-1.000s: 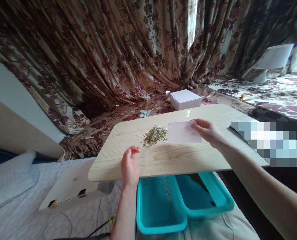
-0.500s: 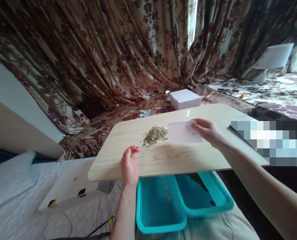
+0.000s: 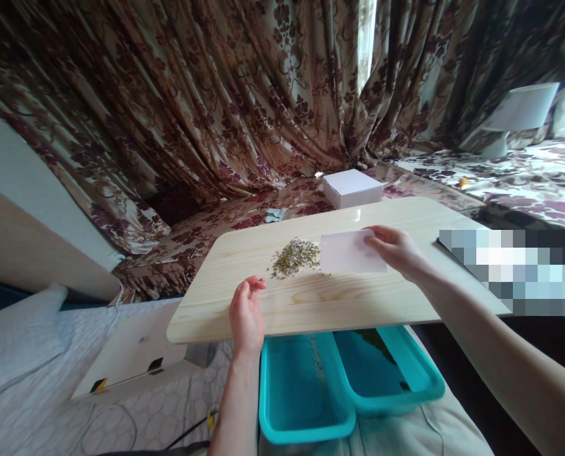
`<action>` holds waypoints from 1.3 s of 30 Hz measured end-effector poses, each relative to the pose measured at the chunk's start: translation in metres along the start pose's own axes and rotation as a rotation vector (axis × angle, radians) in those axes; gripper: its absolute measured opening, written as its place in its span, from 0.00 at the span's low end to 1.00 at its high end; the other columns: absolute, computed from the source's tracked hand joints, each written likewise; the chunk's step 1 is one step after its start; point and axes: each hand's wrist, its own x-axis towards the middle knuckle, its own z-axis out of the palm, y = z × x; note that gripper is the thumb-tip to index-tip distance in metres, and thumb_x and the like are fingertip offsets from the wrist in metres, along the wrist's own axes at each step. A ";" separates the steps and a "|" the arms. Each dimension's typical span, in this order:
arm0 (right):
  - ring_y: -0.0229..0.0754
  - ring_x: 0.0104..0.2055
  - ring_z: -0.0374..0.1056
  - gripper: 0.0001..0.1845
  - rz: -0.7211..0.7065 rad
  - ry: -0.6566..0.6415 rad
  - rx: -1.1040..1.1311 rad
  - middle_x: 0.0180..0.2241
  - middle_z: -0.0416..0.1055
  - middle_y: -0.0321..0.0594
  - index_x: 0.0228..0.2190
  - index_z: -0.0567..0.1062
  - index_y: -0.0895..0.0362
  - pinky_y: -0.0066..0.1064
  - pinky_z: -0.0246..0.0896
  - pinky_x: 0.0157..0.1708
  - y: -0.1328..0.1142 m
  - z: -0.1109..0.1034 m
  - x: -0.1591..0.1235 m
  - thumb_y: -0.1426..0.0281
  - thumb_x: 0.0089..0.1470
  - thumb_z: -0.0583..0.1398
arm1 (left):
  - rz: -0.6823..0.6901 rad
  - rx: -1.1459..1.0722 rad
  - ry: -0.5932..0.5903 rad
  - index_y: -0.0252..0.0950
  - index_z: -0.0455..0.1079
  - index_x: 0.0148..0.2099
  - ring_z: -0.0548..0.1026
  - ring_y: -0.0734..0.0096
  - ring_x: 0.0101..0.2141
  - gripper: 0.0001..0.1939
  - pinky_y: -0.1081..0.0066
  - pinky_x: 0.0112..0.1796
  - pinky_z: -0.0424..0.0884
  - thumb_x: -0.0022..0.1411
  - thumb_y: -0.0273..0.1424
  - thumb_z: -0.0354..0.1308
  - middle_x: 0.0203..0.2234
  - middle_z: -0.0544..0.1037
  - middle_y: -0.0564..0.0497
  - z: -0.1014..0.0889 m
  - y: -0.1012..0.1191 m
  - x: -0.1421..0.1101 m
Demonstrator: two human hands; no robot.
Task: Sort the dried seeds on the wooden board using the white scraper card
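Granule pile (image 3: pixel 296 256) is risking scatter if bumped by card (image 3: pixel 344 253) R fingers (image 3: pixel 381 233) are pinching beside it, L fingers (image 3: pixel 256 284) curling loosely, empty.

Around one pile (image 3: pixel 296 258) of small pieces on one tabletop (image 3: pixel 358 301), clockwise: one white box (image 3: pixel 353 189) at one o'clock, one lamp (image 3: pixel 522 109) at two, one translucent sheet (image 3: pixel 346 251) at three, two turquoise tubs (image 3: pixel 307 434) at five and six, two hands, the right hand (image 3: pixel 391 247) at three, the left hand (image 3: pixel 247 313) at seven
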 end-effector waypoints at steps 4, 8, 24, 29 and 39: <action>0.40 0.30 0.74 0.05 -0.010 -0.022 -0.008 0.28 0.79 0.38 0.30 0.77 0.55 0.28 0.70 0.28 0.001 0.004 0.001 0.72 0.47 0.61 | 0.007 -0.003 -0.001 0.36 0.74 0.35 0.76 0.69 0.39 0.12 0.62 0.52 0.64 0.57 0.40 0.58 0.25 0.76 0.53 0.000 0.000 0.000; 0.39 0.31 0.74 0.06 -0.005 0.012 0.026 0.30 0.79 0.38 0.31 0.77 0.55 0.27 0.70 0.30 0.002 0.004 0.005 0.72 0.48 0.61 | -0.003 -0.015 0.007 0.36 0.74 0.35 0.76 0.69 0.38 0.12 0.62 0.52 0.65 0.57 0.39 0.59 0.25 0.76 0.53 0.000 0.000 0.000; 0.40 0.31 0.73 0.09 -0.022 -0.023 0.074 0.29 0.78 0.37 0.30 0.76 0.55 0.29 0.68 0.32 0.007 0.000 0.008 0.64 0.45 0.65 | 0.000 -0.001 -0.002 0.36 0.74 0.35 0.75 0.70 0.38 0.12 0.62 0.52 0.64 0.57 0.40 0.58 0.25 0.76 0.53 -0.001 -0.001 0.001; 0.39 0.31 0.72 0.11 -0.022 -0.061 0.062 0.29 0.77 0.37 0.30 0.76 0.55 0.29 0.67 0.33 0.006 0.002 0.009 0.63 0.44 0.65 | -0.001 -0.012 0.003 0.36 0.74 0.34 0.76 0.69 0.38 0.12 0.61 0.52 0.64 0.56 0.40 0.59 0.25 0.76 0.53 0.000 0.000 0.001; 0.38 0.29 0.69 0.07 0.008 -0.047 0.069 0.27 0.76 0.36 0.27 0.76 0.55 0.27 0.65 0.29 0.004 -0.004 0.010 0.65 0.44 0.64 | 0.005 0.002 -0.001 0.36 0.74 0.35 0.76 0.68 0.39 0.12 0.60 0.53 0.64 0.57 0.40 0.58 0.25 0.76 0.53 -0.001 0.000 0.001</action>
